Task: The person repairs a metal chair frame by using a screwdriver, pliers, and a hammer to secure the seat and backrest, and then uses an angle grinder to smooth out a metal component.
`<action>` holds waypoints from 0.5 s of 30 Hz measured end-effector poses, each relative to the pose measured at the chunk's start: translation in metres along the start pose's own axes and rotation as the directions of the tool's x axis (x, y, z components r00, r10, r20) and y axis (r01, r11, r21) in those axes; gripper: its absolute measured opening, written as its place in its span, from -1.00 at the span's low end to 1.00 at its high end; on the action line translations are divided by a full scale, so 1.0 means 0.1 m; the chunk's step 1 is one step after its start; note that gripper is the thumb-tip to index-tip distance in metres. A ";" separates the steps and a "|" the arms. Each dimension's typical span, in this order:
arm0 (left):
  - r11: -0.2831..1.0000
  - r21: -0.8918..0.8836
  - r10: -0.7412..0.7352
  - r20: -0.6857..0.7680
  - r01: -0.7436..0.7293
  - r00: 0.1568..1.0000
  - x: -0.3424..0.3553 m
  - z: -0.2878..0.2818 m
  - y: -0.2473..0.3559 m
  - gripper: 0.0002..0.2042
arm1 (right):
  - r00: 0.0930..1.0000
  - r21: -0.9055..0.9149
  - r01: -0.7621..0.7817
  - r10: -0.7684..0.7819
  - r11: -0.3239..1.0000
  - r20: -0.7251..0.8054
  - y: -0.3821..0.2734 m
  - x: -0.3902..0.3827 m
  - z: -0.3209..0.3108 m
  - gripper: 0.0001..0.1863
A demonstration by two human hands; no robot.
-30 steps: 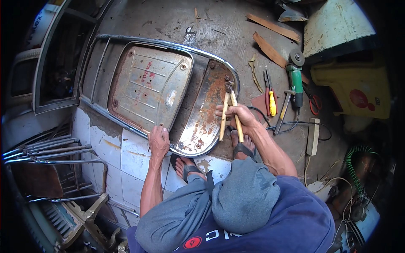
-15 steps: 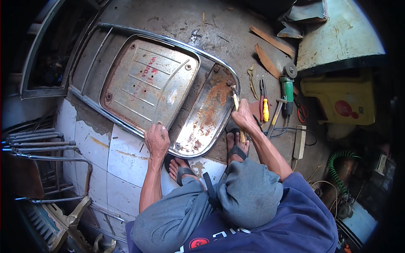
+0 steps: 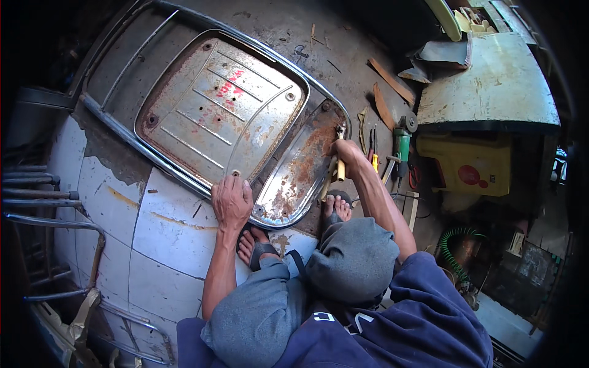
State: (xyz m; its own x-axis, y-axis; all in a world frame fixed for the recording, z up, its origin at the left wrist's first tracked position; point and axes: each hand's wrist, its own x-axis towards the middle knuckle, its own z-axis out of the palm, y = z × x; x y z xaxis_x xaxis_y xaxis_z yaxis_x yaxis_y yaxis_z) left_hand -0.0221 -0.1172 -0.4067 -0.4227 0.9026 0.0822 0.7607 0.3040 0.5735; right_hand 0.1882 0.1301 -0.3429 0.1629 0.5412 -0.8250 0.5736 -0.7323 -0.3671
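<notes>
Chrome-edged metal frame [image 3: 113, 121], left grip [image 3: 232, 202] at its edge, hold unclear; right grip [image 3: 348, 154] around yellow-handled pincers [image 3: 341, 171]; grinder [image 3: 401, 145], hammer [image 3: 388, 170] nearby.

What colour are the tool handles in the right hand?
The handles are pale yellow, best seen in the head view.

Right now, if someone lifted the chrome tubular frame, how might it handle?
The chrome tubular frame is probably stiff, being bent metal tube. It might feel heavy, since a ribbed metal panel fills much of it. Its shiny surface may be slippery.
</notes>
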 end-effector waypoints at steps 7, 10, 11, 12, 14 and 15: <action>0.998 -0.066 0.005 0.023 -0.004 1.000 0.00 -0.04 -0.04 -0.83 | 0.992 -0.035 -0.046 0.042 0.998 -0.116 0.04 0.06 0.10 -0.86; 0.996 -0.091 0.012 0.034 -0.009 0.999 0.03 -0.01 0.05 -0.83 | 0.990 -0.127 0.021 -0.039 0.992 -0.135 0.33 0.43 -0.04 -0.82; 0.997 -0.075 0.013 0.029 -0.011 0.999 0.05 -0.04 0.06 -0.83 | 0.985 -0.198 0.039 -0.071 0.979 -0.155 0.37 0.51 -0.02 -0.81; 0.997 -0.079 0.007 0.036 -0.005 0.999 0.07 -0.05 0.08 -0.83 | 0.979 -0.269 0.057 -0.106 0.961 -0.172 0.41 0.59 -0.01 -0.80; 0.999 -0.044 0.007 0.019 -0.006 1.000 0.09 -0.04 0.13 -0.83 | 0.976 -0.357 0.035 -0.109 0.934 -0.189 0.54 0.74 -0.10 -0.53; 0.999 0.011 0.035 0.007 -0.035 0.999 0.12 0.00 0.15 -0.83 | 0.973 -0.350 0.030 -0.107 0.936 -0.204 0.61 0.81 -0.19 -0.57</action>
State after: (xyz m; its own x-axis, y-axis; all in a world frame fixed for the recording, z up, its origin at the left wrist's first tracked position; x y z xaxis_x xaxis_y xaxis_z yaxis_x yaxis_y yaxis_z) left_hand -0.0154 -0.1012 -0.3971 -0.3920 0.9149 0.0964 0.7807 0.2754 0.5610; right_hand 0.2519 0.1376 -0.4239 0.2608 0.6892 -0.6760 0.8226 -0.5252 -0.2181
